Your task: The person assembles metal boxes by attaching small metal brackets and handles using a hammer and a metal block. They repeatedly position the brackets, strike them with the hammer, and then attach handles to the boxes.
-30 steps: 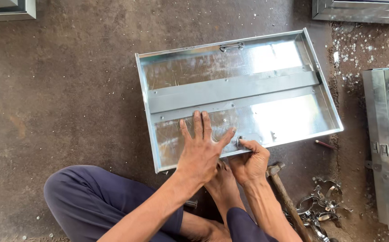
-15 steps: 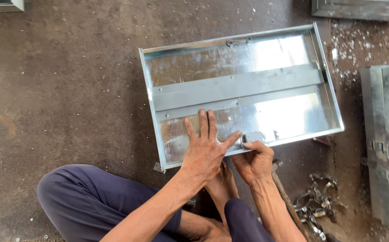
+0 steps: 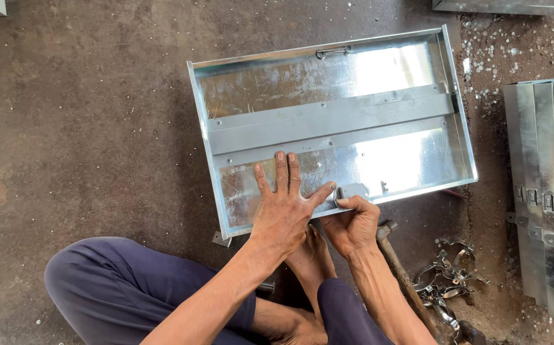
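Note:
A shallow galvanised sheet-metal tray [image 3: 264,89] lies on the dark floor, with a flat metal strip [image 3: 328,121] riveted across its middle. My left hand [image 3: 283,207] presses flat on the tray's bottom near the front rim, fingers spread. My right hand [image 3: 353,223] is at the front rim, its fingers pinched on a small metal latch piece [image 3: 351,190] set against that rim. A wire loop fitting [image 3: 333,51] sits on the far wall of the tray.
A hammer [image 3: 397,262] lies on the floor under my right forearm. A heap of metal clasps [image 3: 446,281] lies at the lower right. Stacked metal panels [image 3: 548,191] stand at the right edge. Small rivets are scattered on the floor [image 3: 500,57]. My crossed legs are at the bottom.
The view has shifted slightly, so the tray sits a little higher in frame. Both hands have stayed at the front rim, the left flat and the right on the latch piece.

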